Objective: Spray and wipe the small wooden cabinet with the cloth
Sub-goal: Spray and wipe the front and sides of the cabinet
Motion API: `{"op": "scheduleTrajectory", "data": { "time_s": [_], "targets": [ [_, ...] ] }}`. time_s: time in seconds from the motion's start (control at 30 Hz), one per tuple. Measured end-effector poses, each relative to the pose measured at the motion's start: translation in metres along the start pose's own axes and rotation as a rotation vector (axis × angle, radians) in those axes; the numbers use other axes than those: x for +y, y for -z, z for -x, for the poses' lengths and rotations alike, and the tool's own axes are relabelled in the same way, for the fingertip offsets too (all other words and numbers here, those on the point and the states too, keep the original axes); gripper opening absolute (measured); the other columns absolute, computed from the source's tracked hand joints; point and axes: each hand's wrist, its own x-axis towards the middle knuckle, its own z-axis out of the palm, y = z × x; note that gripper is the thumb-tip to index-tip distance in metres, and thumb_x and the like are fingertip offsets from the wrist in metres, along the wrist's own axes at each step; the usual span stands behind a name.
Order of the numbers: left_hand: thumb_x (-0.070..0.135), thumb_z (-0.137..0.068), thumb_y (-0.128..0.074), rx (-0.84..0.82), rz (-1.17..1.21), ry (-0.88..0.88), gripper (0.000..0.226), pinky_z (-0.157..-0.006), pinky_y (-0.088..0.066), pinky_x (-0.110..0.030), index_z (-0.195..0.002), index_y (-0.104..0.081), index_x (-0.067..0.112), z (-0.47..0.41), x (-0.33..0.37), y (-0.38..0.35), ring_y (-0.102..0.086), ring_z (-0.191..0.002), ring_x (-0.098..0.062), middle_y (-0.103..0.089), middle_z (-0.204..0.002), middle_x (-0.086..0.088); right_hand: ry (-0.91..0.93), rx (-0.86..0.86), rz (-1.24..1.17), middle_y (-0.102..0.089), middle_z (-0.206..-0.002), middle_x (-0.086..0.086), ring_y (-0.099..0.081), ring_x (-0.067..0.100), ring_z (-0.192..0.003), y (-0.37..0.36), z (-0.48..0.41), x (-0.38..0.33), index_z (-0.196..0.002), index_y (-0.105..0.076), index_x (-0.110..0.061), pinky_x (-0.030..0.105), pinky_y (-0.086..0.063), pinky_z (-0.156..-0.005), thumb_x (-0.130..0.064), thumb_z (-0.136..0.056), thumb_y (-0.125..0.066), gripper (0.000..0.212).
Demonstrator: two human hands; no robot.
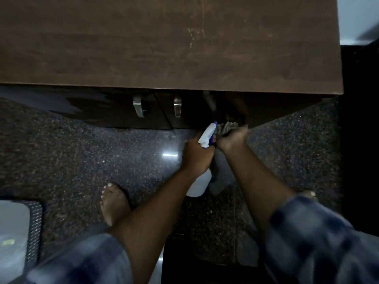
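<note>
The small wooden cabinet fills the upper part of the view, seen from above, with its dark brown top and two doors with metal handles below the front edge. My left hand grips a white spray bottle with a blue and white nozzle pointed at the right door. My right hand holds a striped cloth pressed against the lower part of the right door. The two hands are close together, nearly touching.
Dark speckled stone floor lies in front of the cabinet. My bare left foot stands on it. A pale object on a woven mat sits at the lower left. A dark gap runs along the cabinet's right side.
</note>
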Motion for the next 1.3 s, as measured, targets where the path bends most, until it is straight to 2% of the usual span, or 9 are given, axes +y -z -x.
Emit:
{"op": "scheduleTrajectory", "data": {
  "time_s": [0.1,0.27,0.4,0.6,0.73,0.9,1.03,1.13,1.3],
  "targets": [
    [0.006,-0.082,-0.049,0.003,0.003,0.007,0.07,-0.074,-0.047,-0.019,-0.145,-0.056,0.035,0.0,-0.005,0.007,-0.052,-0.081,0.001,-0.06,-0.077,0.038,0.088,0.012,-0.216,-0.057,-0.142,0.015,-0.054,0.038,-0.126,-0.001,-0.006,-0.014,-0.145,-0.053,-0.017,0.051,-0.04,-0.11,-0.077,-0.092,-0.018,0.088],
    [-0.015,-0.086,-0.052,0.017,0.009,0.006,0.072,-0.086,-0.058,-0.043,-0.146,-0.057,0.025,0.006,-0.006,0.003,-0.064,-0.09,-0.004,-0.067,-0.099,0.036,0.075,0.04,-0.284,-0.045,-0.154,0.011,-0.042,0.036,-0.14,0.0,-0.009,-0.016,-0.153,-0.042,-0.022,0.046,-0.038,-0.108,-0.084,-0.088,-0.017,0.093],
    [-0.014,-0.089,-0.051,0.057,0.099,0.081,0.067,-0.06,-0.047,-0.024,-0.146,-0.057,0.022,0.011,-0.004,-0.002,-0.057,-0.066,-0.007,-0.072,-0.095,0.011,0.0,-0.018,-0.196,-0.061,-0.135,0.018,-0.052,0.039,-0.129,0.004,0.004,-0.003,-0.14,-0.057,-0.014,0.05,-0.04,-0.11,-0.082,-0.089,-0.018,0.093],
    [-0.014,-0.091,-0.053,0.07,0.096,0.048,0.067,-0.062,-0.046,-0.021,-0.148,-0.053,0.023,0.014,-0.008,0.0,-0.057,-0.063,-0.006,-0.071,-0.103,0.005,-0.042,0.021,-0.314,-0.054,-0.146,0.014,-0.052,0.037,-0.131,0.01,-0.019,-0.003,-0.141,-0.056,-0.019,0.054,-0.033,-0.114,-0.095,-0.075,-0.022,0.106],
    [-0.016,-0.09,-0.051,0.088,0.164,0.075,0.067,-0.075,-0.046,-0.007,-0.146,-0.056,0.02,0.017,-0.01,0.009,-0.062,-0.079,0.017,-0.063,-0.108,0.038,0.014,0.055,-0.185,-0.054,-0.143,0.02,-0.051,0.042,-0.129,-0.016,0.019,0.001,-0.146,-0.051,-0.018,0.058,-0.036,-0.112,-0.089,-0.083,-0.015,0.101],
    [-0.001,-0.085,-0.058,0.167,0.176,0.087,0.051,-0.06,-0.043,-0.033,-0.092,-0.06,0.05,0.025,-0.003,0.017,-0.053,-0.064,-0.02,-0.07,-0.093,-0.027,0.029,-0.033,-0.422,-0.029,-0.159,0.02,-0.031,0.045,-0.144,-0.012,0.014,-0.018,-0.158,-0.03,-0.021,0.066,-0.026,-0.112,-0.097,-0.073,-0.018,0.115],
    [-0.012,-0.09,-0.055,0.204,0.185,0.099,0.055,-0.052,-0.041,-0.023,-0.13,-0.069,0.022,0.03,0.004,0.027,-0.055,-0.051,-0.015,-0.073,-0.09,-0.012,-0.073,-0.043,-0.296,-0.057,-0.142,0.019,-0.051,0.042,-0.132,-0.024,0.057,-0.005,-0.143,-0.055,-0.017,0.054,-0.045,-0.105,-0.085,-0.088,-0.019,0.095],
    [-0.014,-0.09,-0.055,0.237,0.127,0.028,0.065,-0.061,-0.044,-0.009,-0.14,-0.06,0.027,0.043,0.012,0.031,-0.07,-0.089,-0.03,-0.073,-0.12,-0.024,-0.077,-0.167,-0.304,-0.063,-0.134,0.021,-0.055,0.041,-0.128,-0.033,0.108,-0.029,-0.136,-0.058,-0.012,0.054,-0.042,-0.107,-0.076,-0.091,-0.03,0.083],
    [-0.01,-0.091,-0.058,0.268,0.137,0.041,0.059,-0.068,-0.055,-0.029,-0.139,-0.062,0.024,0.058,0.023,0.036,-0.07,-0.077,-0.023,-0.071,-0.121,-0.027,-0.109,-0.267,-0.498,-0.051,-0.144,0.027,-0.048,0.048,-0.131,-0.064,0.153,-0.065,-0.15,-0.044,-0.013,0.067,-0.029,-0.11,-0.081,-0.087,-0.028,0.094]
  ]
}}
